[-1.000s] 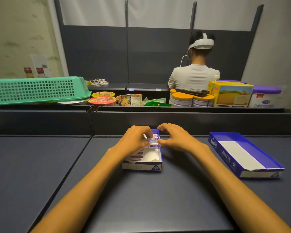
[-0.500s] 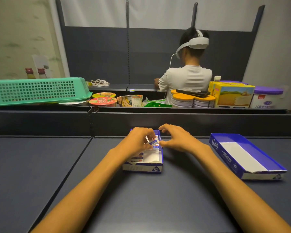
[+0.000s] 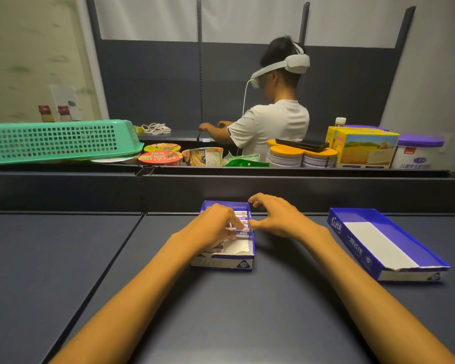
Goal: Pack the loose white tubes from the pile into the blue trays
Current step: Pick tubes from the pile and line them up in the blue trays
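Left hand (image 3: 216, 227) now lies flat over the row of white tubes (image 3: 241, 223) inside the near blue tray (image 3: 227, 261), its grip gone from the pinch of half a second ago, when it held one tube tilted above the row; whether the fingertips press or pinch a tube I cannot tell. Right hand (image 3: 279, 219) has lifted off the tray's right wall and hangs just beside it, grip wide, thumb and fingers spread and holding nothing. That tube now lies level with the others, white with blue and red end labels, packed side by side across the far half of the tray, whose near end shows bare white card. A second blue tray (image 3: 386, 245) sits well to the right on the dark counter (image 3: 247, 311), unmoved. Beyond the counter, a person in a headset (image 3: 271, 122) has turned further left.
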`<act>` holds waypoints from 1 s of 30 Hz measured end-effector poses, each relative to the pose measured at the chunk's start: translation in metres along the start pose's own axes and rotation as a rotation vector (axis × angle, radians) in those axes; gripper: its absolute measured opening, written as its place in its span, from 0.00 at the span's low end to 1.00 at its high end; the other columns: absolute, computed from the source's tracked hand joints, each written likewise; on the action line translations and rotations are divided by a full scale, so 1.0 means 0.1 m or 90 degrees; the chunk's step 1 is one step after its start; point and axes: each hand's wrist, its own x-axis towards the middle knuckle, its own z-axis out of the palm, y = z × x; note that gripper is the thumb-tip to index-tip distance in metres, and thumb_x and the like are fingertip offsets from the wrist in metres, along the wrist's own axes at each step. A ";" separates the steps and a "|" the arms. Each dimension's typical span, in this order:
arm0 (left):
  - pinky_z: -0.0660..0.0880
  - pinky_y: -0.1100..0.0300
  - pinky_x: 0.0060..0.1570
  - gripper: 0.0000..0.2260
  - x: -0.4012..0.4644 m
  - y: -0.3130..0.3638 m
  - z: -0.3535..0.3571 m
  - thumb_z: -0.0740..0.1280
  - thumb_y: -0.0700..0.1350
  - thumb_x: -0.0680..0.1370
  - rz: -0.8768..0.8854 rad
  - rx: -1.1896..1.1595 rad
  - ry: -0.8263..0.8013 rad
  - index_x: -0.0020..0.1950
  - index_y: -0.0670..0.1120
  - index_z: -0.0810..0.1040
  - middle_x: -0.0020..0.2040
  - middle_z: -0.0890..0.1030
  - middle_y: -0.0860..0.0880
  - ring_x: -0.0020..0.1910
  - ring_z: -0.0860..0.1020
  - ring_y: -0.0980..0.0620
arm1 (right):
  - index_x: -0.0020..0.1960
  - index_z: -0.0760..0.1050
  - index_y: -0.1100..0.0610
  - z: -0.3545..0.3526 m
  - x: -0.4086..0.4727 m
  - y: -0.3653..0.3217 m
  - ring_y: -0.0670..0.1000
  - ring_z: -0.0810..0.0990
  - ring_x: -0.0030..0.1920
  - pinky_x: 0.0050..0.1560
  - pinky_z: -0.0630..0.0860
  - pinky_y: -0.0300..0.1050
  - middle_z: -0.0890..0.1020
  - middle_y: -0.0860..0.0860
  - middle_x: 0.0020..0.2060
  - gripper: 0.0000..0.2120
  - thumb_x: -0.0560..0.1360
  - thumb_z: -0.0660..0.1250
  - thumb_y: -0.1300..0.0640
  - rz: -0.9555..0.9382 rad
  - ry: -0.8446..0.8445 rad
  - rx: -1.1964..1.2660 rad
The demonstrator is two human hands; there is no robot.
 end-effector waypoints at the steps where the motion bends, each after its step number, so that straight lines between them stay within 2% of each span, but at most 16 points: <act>1: 0.78 0.54 0.53 0.14 -0.01 0.00 -0.01 0.71 0.46 0.76 0.004 0.005 -0.005 0.61 0.50 0.81 0.59 0.80 0.48 0.55 0.78 0.50 | 0.69 0.66 0.49 0.00 0.00 0.00 0.49 0.72 0.65 0.64 0.72 0.50 0.74 0.49 0.66 0.32 0.70 0.73 0.42 -0.001 -0.001 0.000; 6: 0.77 0.57 0.54 0.14 0.02 0.02 -0.02 0.69 0.44 0.77 0.007 0.036 -0.022 0.63 0.49 0.80 0.62 0.78 0.48 0.58 0.77 0.49 | 0.68 0.66 0.48 0.01 0.00 -0.02 0.48 0.73 0.64 0.62 0.73 0.48 0.74 0.48 0.65 0.31 0.70 0.73 0.43 -0.004 0.001 0.008; 12: 0.73 0.60 0.48 0.16 0.00 0.01 0.02 0.70 0.43 0.77 0.024 0.075 -0.015 0.65 0.49 0.79 0.60 0.77 0.47 0.57 0.77 0.47 | 0.68 0.67 0.49 0.02 -0.03 -0.03 0.48 0.73 0.63 0.59 0.74 0.46 0.75 0.49 0.65 0.29 0.71 0.72 0.43 0.000 0.004 0.025; 17: 0.74 0.58 0.52 0.15 0.01 0.01 -0.01 0.68 0.45 0.78 0.034 0.120 -0.026 0.66 0.50 0.78 0.61 0.77 0.46 0.59 0.76 0.46 | 0.68 0.67 0.49 0.03 -0.03 -0.06 0.48 0.74 0.63 0.56 0.76 0.45 0.75 0.49 0.65 0.28 0.72 0.72 0.46 -0.002 0.001 0.031; 23: 0.78 0.56 0.52 0.09 0.01 0.00 -0.02 0.69 0.47 0.78 0.010 0.082 0.025 0.57 0.48 0.82 0.55 0.83 0.45 0.53 0.79 0.48 | 0.68 0.66 0.49 0.03 -0.02 -0.07 0.49 0.74 0.63 0.58 0.77 0.47 0.75 0.48 0.64 0.28 0.72 0.73 0.46 -0.002 -0.001 0.030; 30: 0.77 0.56 0.54 0.08 0.01 -0.02 -0.01 0.68 0.46 0.78 0.012 0.073 0.010 0.56 0.47 0.82 0.56 0.82 0.45 0.55 0.79 0.48 | 0.68 0.67 0.49 0.03 -0.04 -0.06 0.49 0.74 0.63 0.58 0.77 0.47 0.75 0.48 0.64 0.28 0.72 0.72 0.46 -0.003 -0.005 0.044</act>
